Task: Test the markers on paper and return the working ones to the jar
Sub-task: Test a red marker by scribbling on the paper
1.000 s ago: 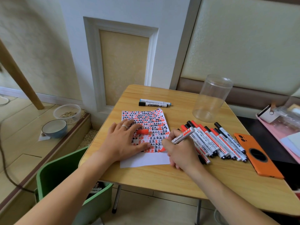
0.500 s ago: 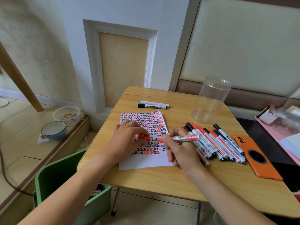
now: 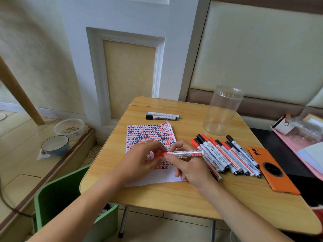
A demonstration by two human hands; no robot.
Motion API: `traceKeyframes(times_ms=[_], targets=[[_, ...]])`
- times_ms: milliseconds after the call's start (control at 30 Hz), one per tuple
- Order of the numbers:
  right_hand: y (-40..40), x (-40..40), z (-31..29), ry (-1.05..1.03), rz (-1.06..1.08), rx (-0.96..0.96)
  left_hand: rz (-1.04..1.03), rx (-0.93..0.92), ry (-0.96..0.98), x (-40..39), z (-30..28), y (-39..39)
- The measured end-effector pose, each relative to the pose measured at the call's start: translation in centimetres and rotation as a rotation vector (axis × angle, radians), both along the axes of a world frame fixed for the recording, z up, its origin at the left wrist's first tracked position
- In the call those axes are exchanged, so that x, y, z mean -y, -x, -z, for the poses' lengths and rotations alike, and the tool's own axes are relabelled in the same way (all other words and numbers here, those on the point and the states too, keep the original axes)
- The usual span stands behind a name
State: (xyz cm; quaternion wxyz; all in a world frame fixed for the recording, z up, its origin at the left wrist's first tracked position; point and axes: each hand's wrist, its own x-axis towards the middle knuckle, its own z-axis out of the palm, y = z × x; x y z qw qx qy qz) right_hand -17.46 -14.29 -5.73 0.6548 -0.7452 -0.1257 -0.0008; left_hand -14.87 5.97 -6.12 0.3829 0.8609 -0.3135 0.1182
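Both hands meet over the paper (image 3: 150, 179): the right hand (image 3: 189, 165) keeps its grip curled round the white barrel of a red marker (image 3: 185, 153), held level, while the left hand (image 3: 141, 159) pinches the red cap (image 3: 160, 154) at the marker's left end. The cap now sits on the tip; half a second ago it was still apart from the bare nib, and a second ago the marker was writing.

The paper is a thin white sheet, its far part packed with rows of small red and black marks, its near strip blank. It lies on a smooth, wood-grain tabletop (image 3: 166, 198) with rounded corners. Just right of the right hand, a fan of slim white markers (image 3: 227, 156) with red and black caps lies side by side, beside an orange phone (image 3: 272, 170). Farther off, two thicker markers (image 3: 162, 116) lie parallel. At the far right stands the jar (image 3: 222, 110), clear plastic, cylindrical and upright.
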Motion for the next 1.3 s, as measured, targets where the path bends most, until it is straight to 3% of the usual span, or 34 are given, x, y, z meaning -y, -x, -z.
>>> traceKeyframes(times_ms=[400,633,767,1300], targets=[[-0.1,0.7,-0.4,-0.24,0.053,-0.144,-0.015,-0.155,0.094,-1.9,-1.1,-0.3],[0.0,-0.1,0.1,0.04,0.014,-0.019,0.058,-0.322,0.306,-1.1,-0.9,0.3],[0.4,-0.1,-0.1,0.122,-0.03,0.015,0.066,-0.351,0.308,-0.9,-0.5,0.0],[0.4,-0.1,0.0,0.135,-0.039,0.052,0.11,-0.356,0.349,-0.6,-0.4,0.1]])
